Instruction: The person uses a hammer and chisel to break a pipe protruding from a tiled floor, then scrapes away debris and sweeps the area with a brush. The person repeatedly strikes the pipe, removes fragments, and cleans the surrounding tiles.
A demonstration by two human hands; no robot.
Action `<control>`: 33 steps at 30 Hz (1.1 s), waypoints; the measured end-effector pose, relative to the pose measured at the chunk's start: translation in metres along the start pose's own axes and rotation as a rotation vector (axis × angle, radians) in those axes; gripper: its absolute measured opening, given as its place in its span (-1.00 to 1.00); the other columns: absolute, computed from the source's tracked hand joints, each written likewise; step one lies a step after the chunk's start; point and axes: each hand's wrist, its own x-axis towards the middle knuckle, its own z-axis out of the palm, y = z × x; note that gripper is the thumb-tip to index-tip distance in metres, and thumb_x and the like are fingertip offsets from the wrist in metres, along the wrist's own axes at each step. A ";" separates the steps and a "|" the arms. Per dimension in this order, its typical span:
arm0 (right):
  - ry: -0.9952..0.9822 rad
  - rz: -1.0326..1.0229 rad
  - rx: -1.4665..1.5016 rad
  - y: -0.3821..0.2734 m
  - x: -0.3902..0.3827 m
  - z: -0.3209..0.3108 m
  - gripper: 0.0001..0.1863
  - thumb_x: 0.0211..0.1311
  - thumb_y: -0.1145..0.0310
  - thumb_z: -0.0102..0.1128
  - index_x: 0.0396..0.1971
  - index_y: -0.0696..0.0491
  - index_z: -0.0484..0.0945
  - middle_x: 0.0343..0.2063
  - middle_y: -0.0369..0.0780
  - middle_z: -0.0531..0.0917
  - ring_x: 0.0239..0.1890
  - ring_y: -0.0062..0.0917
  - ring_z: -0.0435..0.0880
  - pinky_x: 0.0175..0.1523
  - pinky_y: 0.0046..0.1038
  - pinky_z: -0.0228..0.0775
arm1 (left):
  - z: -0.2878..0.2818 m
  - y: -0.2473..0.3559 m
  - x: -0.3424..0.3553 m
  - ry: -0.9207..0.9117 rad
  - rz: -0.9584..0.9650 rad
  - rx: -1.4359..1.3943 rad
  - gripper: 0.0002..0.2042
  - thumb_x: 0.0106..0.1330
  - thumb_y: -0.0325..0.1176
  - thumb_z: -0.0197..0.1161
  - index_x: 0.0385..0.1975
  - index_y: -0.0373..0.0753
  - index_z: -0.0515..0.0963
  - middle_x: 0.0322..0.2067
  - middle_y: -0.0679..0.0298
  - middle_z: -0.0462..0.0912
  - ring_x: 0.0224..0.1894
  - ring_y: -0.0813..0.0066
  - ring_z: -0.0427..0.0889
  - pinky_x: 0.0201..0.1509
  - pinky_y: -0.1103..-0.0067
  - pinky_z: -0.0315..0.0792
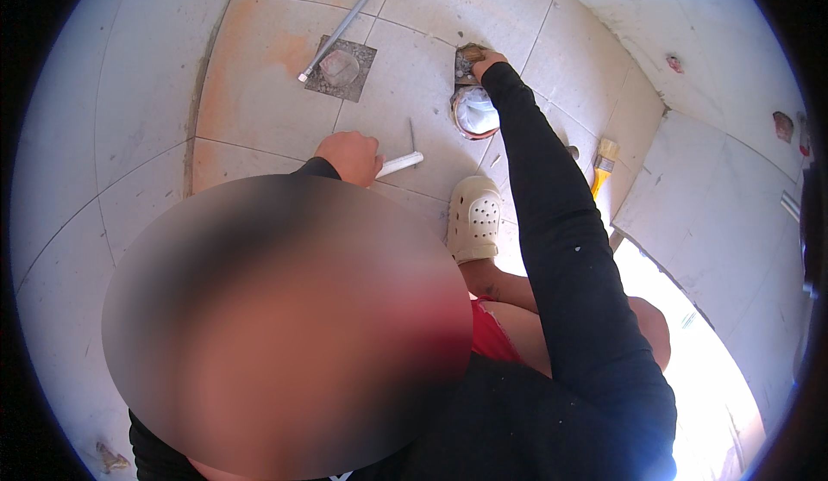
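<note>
Looks like working at the far hole (464, 71) with the right hand (487, 62), can't tell the grip. Got the left hand (349, 158) curled at the near white tube (402, 164), can't say if holding. Probably calls for a careful feel next.

Dressed in blk long-sleeved top (517, 421), w/ pale specks (578, 248) on R sleeve (552, 188); red bottoms (496, 334), prob. shorts; cream clog (466, 222) w/ round holes.
</note>
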 end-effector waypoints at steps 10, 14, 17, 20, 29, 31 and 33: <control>-0.149 -0.098 -0.083 0.011 0.000 -0.009 -0.55 -0.15 0.24 0.09 -0.16 0.09 0.50 -0.26 0.02 0.57 -0.16 -0.17 0.54 -0.04 -0.34 0.37 | -0.001 -0.001 0.001 0.009 -0.022 -0.017 -0.71 0.16 -0.13 0.05 -0.53 -0.27 0.48 -0.58 0.05 0.55 -0.45 0.07 0.56 -0.33 0.24 0.41; -0.115 -0.016 0.135 0.010 -0.008 -0.013 -0.66 -0.08 0.27 0.14 -0.25 0.09 0.54 -0.41 -0.09 0.62 -0.41 -0.38 0.60 -0.28 -0.43 0.41 | -0.001 -0.001 0.001 0.008 -0.028 -0.025 -0.71 0.15 -0.13 0.05 -0.54 -0.27 0.48 -0.59 0.05 0.55 -0.46 0.07 0.56 -0.33 0.24 0.41; -0.122 0.013 0.093 0.003 -0.013 -0.019 -0.67 -0.08 0.26 0.15 -0.28 0.10 0.55 -0.44 -0.12 0.63 -0.45 -0.43 0.59 -0.32 -0.45 0.41 | 0.000 -0.002 0.000 0.021 -0.027 -0.028 -0.71 0.15 -0.13 0.05 -0.54 -0.27 0.48 -0.59 0.05 0.55 -0.46 0.07 0.56 -0.33 0.24 0.41; -0.175 0.054 0.073 0.003 -0.013 -0.024 -0.66 -0.08 0.25 0.16 -0.29 0.12 0.55 -0.44 -0.12 0.63 -0.44 -0.42 0.59 -0.31 -0.45 0.40 | -0.001 -0.004 -0.001 0.027 -0.028 -0.031 -0.71 0.15 -0.14 0.06 -0.54 -0.27 0.47 -0.59 0.05 0.54 -0.46 0.07 0.55 -0.33 0.24 0.41; -0.288 -0.528 0.404 0.060 0.014 -0.007 -0.70 -0.01 0.56 0.03 -0.20 0.19 0.48 -0.28 -0.15 0.57 -0.26 -0.46 0.59 -0.13 -0.56 0.44 | 0.000 -0.004 -0.005 0.061 -0.001 -0.005 -0.72 0.15 -0.14 0.06 -0.54 -0.26 0.47 -0.60 0.05 0.54 -0.46 0.07 0.55 -0.34 0.24 0.41; -0.239 -0.800 -0.201 0.067 0.005 -0.023 -0.63 -0.01 0.65 -0.04 -0.10 0.23 0.41 -0.20 -0.14 0.53 -0.19 -0.45 0.57 -0.07 -0.56 0.44 | 0.002 -0.003 -0.004 0.076 0.017 0.009 -0.72 0.15 -0.14 0.06 -0.54 -0.26 0.47 -0.60 0.05 0.54 -0.46 0.07 0.55 -0.34 0.24 0.41; -0.550 -0.362 0.856 0.066 -0.012 -0.048 -0.58 -0.01 0.65 -0.05 -0.05 0.26 0.33 -0.16 -0.13 0.51 -0.15 -0.45 0.55 -0.06 -0.56 0.42 | 0.005 -0.005 -0.003 0.099 0.045 0.025 -0.72 0.15 -0.14 0.06 -0.54 -0.26 0.47 -0.60 0.05 0.54 -0.46 0.07 0.55 -0.34 0.24 0.41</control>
